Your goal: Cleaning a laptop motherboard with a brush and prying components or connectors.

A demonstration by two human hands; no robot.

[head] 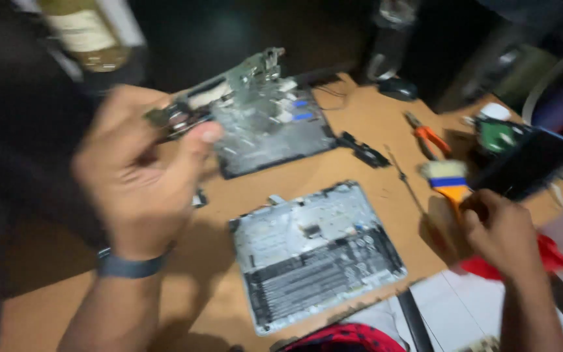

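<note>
Head view: a greenish circuit board [239,85] is held up above the desk [360,130] by the left hand [141,179], its near end pinched between thumb and fingers [200,133]. A dark band is worn on that wrist. A paintbrush [447,179] with an orange and blue handle and pale bristles is gripped by the right hand [500,231], fingers curled tight around the handle. Between the hands, an opened grey laptop base [317,251] is laid flat on the desk. Orange-handled pliers [428,137] are seen beyond the brush.
</note>
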